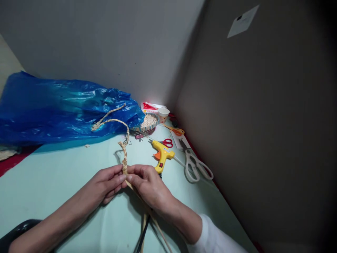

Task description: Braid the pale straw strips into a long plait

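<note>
A straw-coloured braid (124,154) stands up between my two hands above the pale green table cover. My left hand (109,182) pinches its lower end from the left side. From the right, my right hand (147,182) grips the same spot with thumb and fingers. Loose flat strands (158,226) trail from the pinch under my right wrist toward the front edge. Behind the braid's top lies a thin twisted cord (116,120) of like material, partly over a blue plastic bag (65,109). Whether cord and braid are joined I cannot tell.
Right of my hands lie a yellow glue gun (163,154), red-handled scissors (167,143), large grey-handled scissors (196,165) and orange-handled scissors (177,131). A woven basket (150,122), a paper cup (163,113) and a binder clip (139,136) sit farther back. Walls (250,123) close in behind and right.
</note>
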Demonstrator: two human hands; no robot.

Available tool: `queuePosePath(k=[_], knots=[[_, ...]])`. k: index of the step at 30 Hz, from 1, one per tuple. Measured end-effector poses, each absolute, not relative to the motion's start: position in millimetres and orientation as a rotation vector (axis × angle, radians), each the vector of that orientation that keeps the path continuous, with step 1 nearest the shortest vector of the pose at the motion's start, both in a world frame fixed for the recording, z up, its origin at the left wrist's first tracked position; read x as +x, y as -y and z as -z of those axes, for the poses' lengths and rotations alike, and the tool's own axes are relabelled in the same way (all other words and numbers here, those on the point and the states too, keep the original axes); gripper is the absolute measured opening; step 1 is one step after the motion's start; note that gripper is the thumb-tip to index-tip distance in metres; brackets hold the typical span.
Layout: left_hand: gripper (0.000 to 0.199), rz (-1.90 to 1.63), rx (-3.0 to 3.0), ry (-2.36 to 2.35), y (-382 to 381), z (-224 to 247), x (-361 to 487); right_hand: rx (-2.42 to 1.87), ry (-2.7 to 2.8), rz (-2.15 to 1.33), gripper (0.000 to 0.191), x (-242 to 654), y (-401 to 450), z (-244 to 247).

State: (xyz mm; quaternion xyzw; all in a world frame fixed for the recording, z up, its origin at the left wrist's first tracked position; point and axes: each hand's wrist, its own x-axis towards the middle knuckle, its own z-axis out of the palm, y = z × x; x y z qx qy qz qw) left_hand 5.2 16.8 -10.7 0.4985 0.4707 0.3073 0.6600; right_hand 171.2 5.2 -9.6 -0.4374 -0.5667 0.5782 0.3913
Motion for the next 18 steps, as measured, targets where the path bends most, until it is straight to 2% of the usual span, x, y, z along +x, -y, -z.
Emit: queuePosePath(k=[5, 9, 12, 15, 18], knots=[[0.03, -0.756, 1.308, -1.187, -16, 15, 3, -1.295, 1.785, -1.058, 0.037, 177, 0, -4], [0.027, -0.851, 1.493, -1.422, -14, 10, 4, -1.485, 2.089, -0.702, 0.011, 176, 3, -11], [0.025, -0.879, 1.557, -1.506, -14, 7, 7, -1.469, 2.259, -0.341, 0.015, 171, 7, -8], [0.025, -0.922, 1.563, -1.544, -14, 6, 10, -1.301, 2.357, 0.116, 0.01, 167, 15, -2], [0.026, -0.947, 1.504, -1.51, -15, 9, 10, -1.083, 2.384, 0.44, 0.014, 163, 23, 2]])
